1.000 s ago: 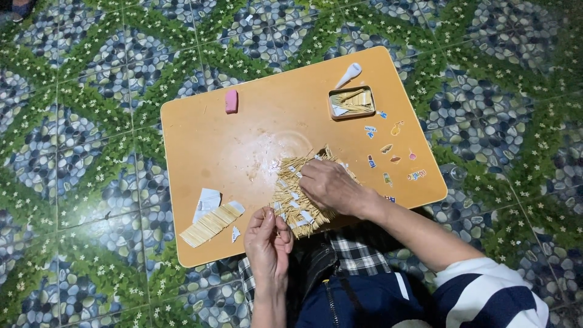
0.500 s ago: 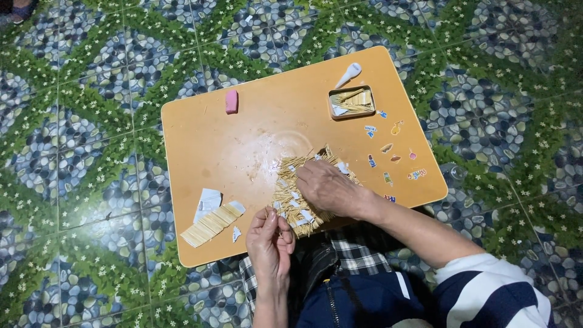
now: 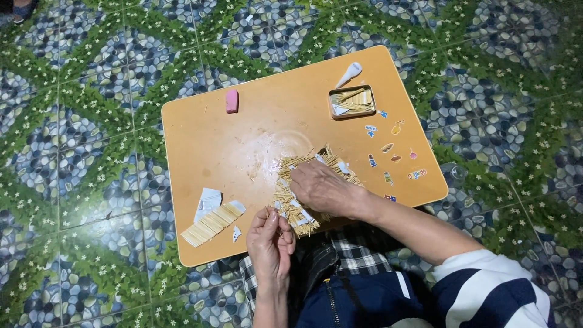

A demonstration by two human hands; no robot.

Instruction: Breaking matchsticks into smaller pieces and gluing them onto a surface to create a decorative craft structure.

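Right hand (image 3: 322,188) flat, fingers spread, hiding much of stick pile (image 3: 291,203); left hand (image 3: 270,240) fingers pinching thin stick, barely discernible

A mat of sticks (image 3: 306,194) lies at the near right of the worktop (image 3: 200,146), under the right hand (image 3: 325,187); a row of sticks (image 3: 212,223) sits near left; an eraser (image 3: 232,101) lies far left; a tin (image 3: 351,101) holding sticks far right; stickers (image 3: 388,149) beside the right edge.

Flat mat of pale thin sticks (image 3: 297,200), near table edge, partly under right hand (image 3: 322,187).
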